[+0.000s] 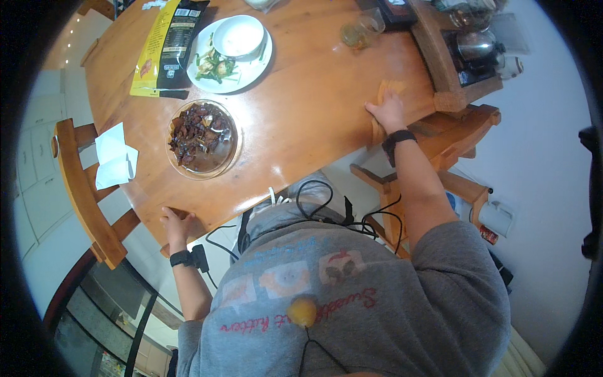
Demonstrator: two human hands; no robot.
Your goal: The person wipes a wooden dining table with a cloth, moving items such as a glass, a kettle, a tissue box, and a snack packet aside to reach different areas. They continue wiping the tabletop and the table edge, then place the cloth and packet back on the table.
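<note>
My right hand (390,112) presses on an orange-yellow cloth (392,87) at the right edge of the wooden table (301,103). Part of the cloth shows beyond the fingers and part hangs below the hand at the edge. My left hand (177,230) rests at the table's near left corner, thumb apart from the fingers, with nothing seen in it. Between the hands, toward the left, stands a round glass bowl (235,151) of dark brown braised food (200,134) in sauce.
Behind the bowl lie a white plate (256,77) with greens and a white bowl (239,35), beside a yellow-black food pouch (162,52). Folded white paper (115,155) overhangs the left edge. A glass cup (360,33) is at back right. Wooden chairs (87,198) flank the table; a cable (313,214) hangs at my waist.
</note>
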